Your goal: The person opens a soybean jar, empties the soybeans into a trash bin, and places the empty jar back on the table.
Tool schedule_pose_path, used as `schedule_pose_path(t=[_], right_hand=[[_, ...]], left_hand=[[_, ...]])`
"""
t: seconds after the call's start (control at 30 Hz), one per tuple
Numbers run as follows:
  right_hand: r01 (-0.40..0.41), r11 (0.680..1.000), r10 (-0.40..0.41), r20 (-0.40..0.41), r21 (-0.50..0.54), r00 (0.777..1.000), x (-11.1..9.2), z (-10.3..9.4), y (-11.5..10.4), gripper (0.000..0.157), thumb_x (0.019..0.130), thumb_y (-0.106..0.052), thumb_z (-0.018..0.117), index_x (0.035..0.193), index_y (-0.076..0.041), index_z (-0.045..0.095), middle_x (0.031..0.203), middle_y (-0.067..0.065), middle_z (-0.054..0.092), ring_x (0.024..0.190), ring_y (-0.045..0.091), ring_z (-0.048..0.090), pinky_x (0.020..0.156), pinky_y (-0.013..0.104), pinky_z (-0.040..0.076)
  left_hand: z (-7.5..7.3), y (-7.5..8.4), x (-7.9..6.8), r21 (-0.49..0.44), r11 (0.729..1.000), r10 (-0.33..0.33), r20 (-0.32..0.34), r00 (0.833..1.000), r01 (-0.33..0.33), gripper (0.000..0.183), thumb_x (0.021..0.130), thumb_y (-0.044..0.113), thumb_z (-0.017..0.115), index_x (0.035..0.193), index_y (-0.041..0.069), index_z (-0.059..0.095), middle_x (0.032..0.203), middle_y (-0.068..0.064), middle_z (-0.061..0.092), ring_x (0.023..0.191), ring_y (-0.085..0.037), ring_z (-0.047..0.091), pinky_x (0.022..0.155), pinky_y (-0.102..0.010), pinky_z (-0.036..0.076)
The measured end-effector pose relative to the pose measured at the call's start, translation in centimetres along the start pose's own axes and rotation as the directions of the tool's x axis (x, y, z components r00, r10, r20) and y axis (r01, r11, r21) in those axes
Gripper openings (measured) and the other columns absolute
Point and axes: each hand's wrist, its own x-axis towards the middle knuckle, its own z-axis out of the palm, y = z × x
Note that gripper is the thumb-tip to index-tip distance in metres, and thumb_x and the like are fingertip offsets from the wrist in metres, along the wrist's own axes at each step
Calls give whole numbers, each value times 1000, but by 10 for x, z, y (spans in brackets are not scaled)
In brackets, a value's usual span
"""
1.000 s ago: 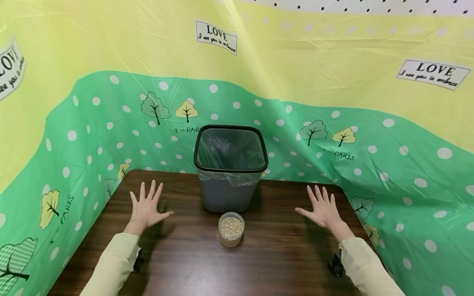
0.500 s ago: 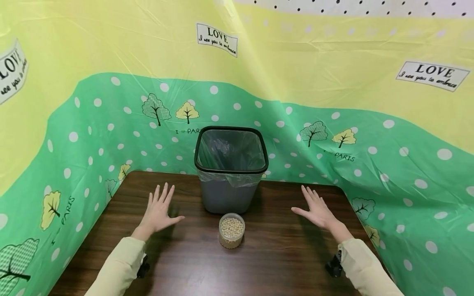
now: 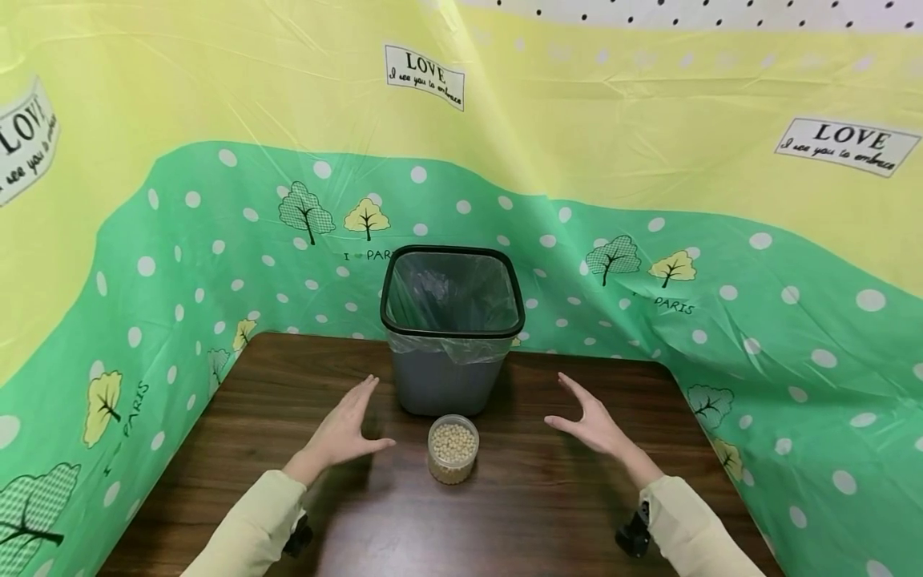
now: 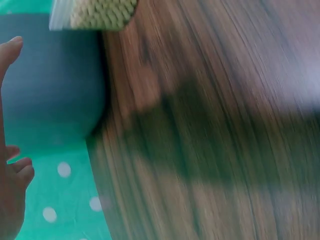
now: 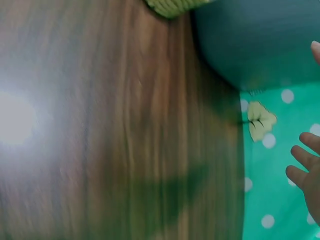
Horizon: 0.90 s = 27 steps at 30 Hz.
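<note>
A clear round tub of pale beans or pellets (image 3: 453, 445) stands upright on the dark wooden table, just in front of a grey bin (image 3: 449, 377) with a black rim and a clear plastic liner. To the left of the tub hovers my left hand (image 3: 342, 433), its thumb spread from fairly straight fingers and touching nothing. My right hand (image 3: 597, 425) is held on the other side, farther from the tub, likewise with thumb apart and no object in it. Both wrist views show part of the tub and the bin's side; each hand is cut off at the frame edge.
The wooden table (image 3: 505, 529) has rounded far corners. Behind and beside it hangs a green and yellow printed cloth (image 3: 216, 200), close to the bin's back.
Both hands have moved inward toward the tub and turned so the palms face each other more. The tub and bin stay where they were.
</note>
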Motion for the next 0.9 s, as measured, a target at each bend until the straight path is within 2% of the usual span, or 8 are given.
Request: schedule_pose_path(t=[0.07, 0.23, 0.43, 0.5, 0.63, 0.7, 0.9], right_hand=[[10, 999, -11, 8, 53, 1000, -2, 4, -12, 77, 82, -27, 68, 142, -1, 26, 137, 26, 35, 124, 44, 33, 94, 60, 30], [0, 984, -8, 45, 176, 999, -6, 16, -42, 73, 79, -16, 71, 138, 3, 31, 135, 28, 37, 124, 46, 32, 96, 61, 27], [18, 984, -32, 76, 178, 997, -1, 55, -23, 80, 73, -23, 77, 139, -7, 36, 135, 20, 42, 125, 38, 35, 97, 58, 29], [44, 980, -62, 86, 193, 994, 0, 67, -17, 83, 70, -26, 79, 139, -10, 36, 134, 19, 43, 125, 37, 36, 96, 58, 29], [136, 975, -156, 102, 176, 983, 1, 86, -15, 86, 66, -26, 81, 138, -8, 37, 129, 23, 47, 120, 38, 41, 91, 58, 34], [156, 971, -179, 118, 179, 977, 1, 93, -16, 86, 66, -24, 81, 137, -4, 37, 129, 23, 47, 119, 38, 42, 90, 58, 36], [114, 967, -166, 227, 227, 959, 6, 115, -17, 81, 68, -20, 80, 136, -2, 39, 134, 16, 45, 122, 32, 42, 96, 51, 35]], left_hand=[[2, 8, 2, -40, 999, 3, 4, 1000, -3, 101, 66, 50, 74, 140, -2, 28, 140, -20, 34, 127, -33, 34, 100, -46, 34], [11, 28, 7, -119, 993, -14, 68, 998, 22, 98, 65, 47, 76, 139, 1, 32, 137, -16, 40, 124, -32, 40, 97, -45, 37], [27, 45, 13, -169, 985, -3, 161, 987, 31, 101, 64, 49, 77, 140, 2, 31, 137, -15, 40, 122, -32, 41, 95, -46, 39], [32, 50, 15, -190, 981, 5, 191, 982, 32, 101, 64, 50, 77, 140, 2, 30, 137, -15, 39, 122, -32, 41, 95, -47, 39], [44, 54, 18, -217, 975, 9, 247, 969, 46, 102, 64, 49, 77, 141, 2, 29, 138, -14, 40, 123, -29, 41, 95, -45, 39], [49, 55, 20, -221, 974, 14, 258, 966, 45, 102, 63, 48, 77, 140, 1, 29, 136, -14, 41, 122, -28, 43, 94, -43, 40], [58, 55, 27, -249, 968, 46, 252, 967, 19, 91, 62, 38, 81, 133, -3, 40, 127, -15, 50, 114, -27, 50, 91, -43, 43]])
